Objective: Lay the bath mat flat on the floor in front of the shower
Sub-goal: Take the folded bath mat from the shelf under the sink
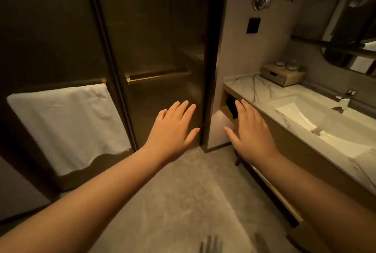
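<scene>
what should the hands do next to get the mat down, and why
Probably swing the left hand left to grip the white mat draped over the bar on the glass door. Both hands are open and empty, the right hand nearer the vanity, and the floor is bare.

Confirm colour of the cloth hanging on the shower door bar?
White; the cloth draped over the left bar shows plain and unpatterned in the head view.
</scene>
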`<state>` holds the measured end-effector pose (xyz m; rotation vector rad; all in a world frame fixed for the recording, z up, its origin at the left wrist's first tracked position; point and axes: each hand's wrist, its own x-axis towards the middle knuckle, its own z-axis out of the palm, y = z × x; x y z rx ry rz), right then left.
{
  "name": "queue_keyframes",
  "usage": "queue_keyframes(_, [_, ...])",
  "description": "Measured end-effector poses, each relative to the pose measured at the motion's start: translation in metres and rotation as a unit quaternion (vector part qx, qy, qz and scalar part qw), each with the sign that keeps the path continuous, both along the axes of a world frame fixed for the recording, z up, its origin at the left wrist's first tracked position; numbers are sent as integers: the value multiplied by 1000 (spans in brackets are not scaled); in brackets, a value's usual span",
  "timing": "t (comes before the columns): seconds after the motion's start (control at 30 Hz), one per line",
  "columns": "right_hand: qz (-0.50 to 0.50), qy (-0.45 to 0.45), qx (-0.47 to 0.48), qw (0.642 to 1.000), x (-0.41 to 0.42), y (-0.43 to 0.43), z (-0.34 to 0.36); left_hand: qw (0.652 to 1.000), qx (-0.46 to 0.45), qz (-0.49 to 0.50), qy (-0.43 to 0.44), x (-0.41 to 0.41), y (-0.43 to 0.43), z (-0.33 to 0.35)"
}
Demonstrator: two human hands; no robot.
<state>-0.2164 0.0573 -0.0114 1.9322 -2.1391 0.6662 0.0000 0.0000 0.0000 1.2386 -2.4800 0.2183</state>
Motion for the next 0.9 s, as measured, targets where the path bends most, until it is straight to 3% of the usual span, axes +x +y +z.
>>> queue_keyframes(0.5, [-14,1,64,998,-147,-131,-68,998,43,-6,-49,-156,-129,-68])
queue_keyframes(0.9, [-8,-30,111,993,-188,-208,-130,994,92,-28,-49,-194,-210,-130])
